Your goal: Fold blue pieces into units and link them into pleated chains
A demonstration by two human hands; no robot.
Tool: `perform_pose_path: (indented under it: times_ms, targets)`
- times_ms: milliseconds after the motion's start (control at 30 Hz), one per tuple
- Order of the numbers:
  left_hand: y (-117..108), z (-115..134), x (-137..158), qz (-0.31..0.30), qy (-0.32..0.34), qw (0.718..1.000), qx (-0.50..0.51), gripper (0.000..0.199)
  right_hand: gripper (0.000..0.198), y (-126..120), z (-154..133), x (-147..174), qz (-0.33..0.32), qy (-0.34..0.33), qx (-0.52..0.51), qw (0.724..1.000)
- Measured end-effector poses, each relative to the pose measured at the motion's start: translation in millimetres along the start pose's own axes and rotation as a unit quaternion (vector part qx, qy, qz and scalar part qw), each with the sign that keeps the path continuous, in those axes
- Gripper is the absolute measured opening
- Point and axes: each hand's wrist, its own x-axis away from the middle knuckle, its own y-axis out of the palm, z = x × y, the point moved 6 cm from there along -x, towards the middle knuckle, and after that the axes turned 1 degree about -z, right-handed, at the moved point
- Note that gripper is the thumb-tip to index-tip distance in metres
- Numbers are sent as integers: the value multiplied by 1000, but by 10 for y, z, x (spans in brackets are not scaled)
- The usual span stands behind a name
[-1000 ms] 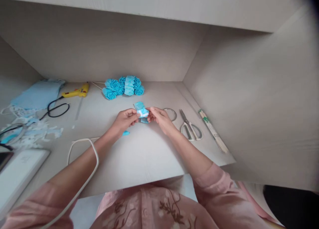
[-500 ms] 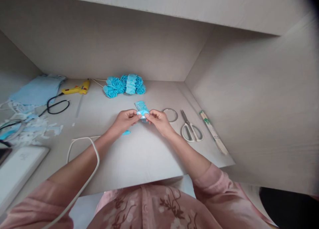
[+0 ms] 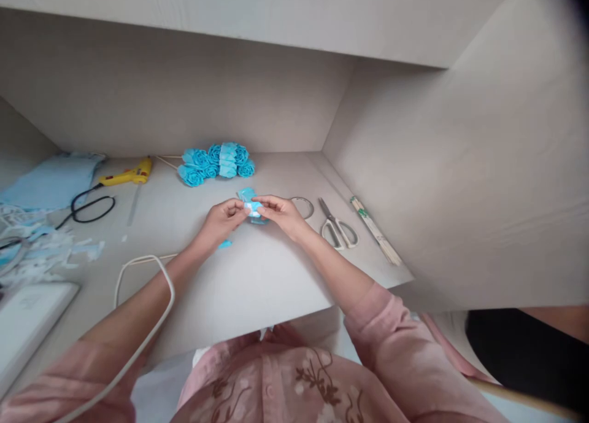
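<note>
Between my two hands is a small piece of light-blue sheet material [image 3: 253,209], partly folded, its inner face whitish. My left hand [image 3: 224,219] pinches its left end between thumb and fingers. From the other side my right hand [image 3: 279,213] grips it, thumb below and fingers over the top. More light-blue material [image 3: 247,193] shows just behind the fingertips. A small blue scrap [image 3: 225,244] lies by my left wrist, close to the end of a thin stick [image 3: 168,255] that passes under my forearm.
Blue rosettes [image 3: 196,167] lie at the back beside a yellow glue gun [image 3: 131,172]. To the right are a ring [image 3: 302,207], scissors [image 3: 338,228] and a bundle of sticks [image 3: 375,229]. White scraps [image 3: 50,251] and a white box-like object [image 3: 37,312] are left. A pale cable [image 3: 171,288] loops over my left forearm.
The camera view has turned, so the table's things appear shifted left. My right fingers have moved over the top of the blue piece, while my left hand keeps its pinch.
</note>
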Motion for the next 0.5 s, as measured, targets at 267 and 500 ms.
perform_pose_path:
  times_ms: [267,500]
  targets:
    - [55,613,321,7,168,951,-259,40,9,-65,-974,403,135,-334,335,871]
    - [40,610,1323,-100,129,961,-225,63,25,118,-1353,775,138,-450,426,773]
